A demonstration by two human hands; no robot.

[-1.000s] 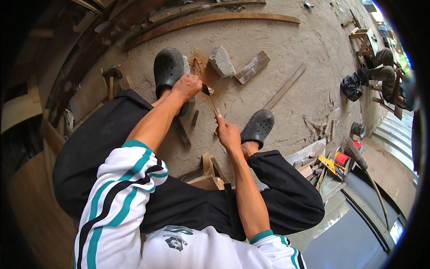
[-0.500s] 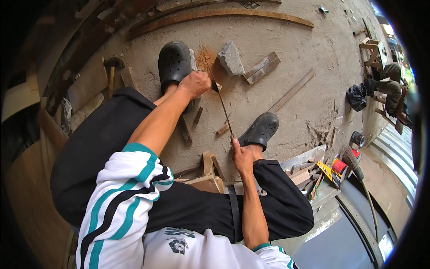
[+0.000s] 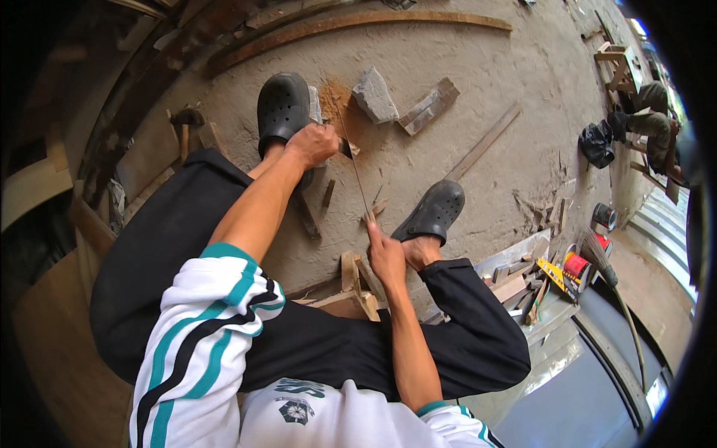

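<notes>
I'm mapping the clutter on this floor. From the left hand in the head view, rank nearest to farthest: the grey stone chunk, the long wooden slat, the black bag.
From the left hand:
1. Grey stone chunk, just right of it.
2. Long wooden slat, farther right on the floor.
3. Black bag, far right, near the seated person.

Black perforated clogs [image 3: 284,112] sit on pale grey-brown concrete floor [image 3: 448,45], beside a patch of orange-brown sawdust [image 3: 336,93]. The trousers [image 3: 172,246] are plain black. The jacket sleeve [image 3: 205,336] is white with teal and black stripes running along it (teal also edges the cuff). A grey stone block [image 3: 373,95] lies near weathered brown wood strips [image 3: 427,106]. A red can [image 3: 576,265] and yellow tool [image 3: 553,275] add bright spots.
</notes>
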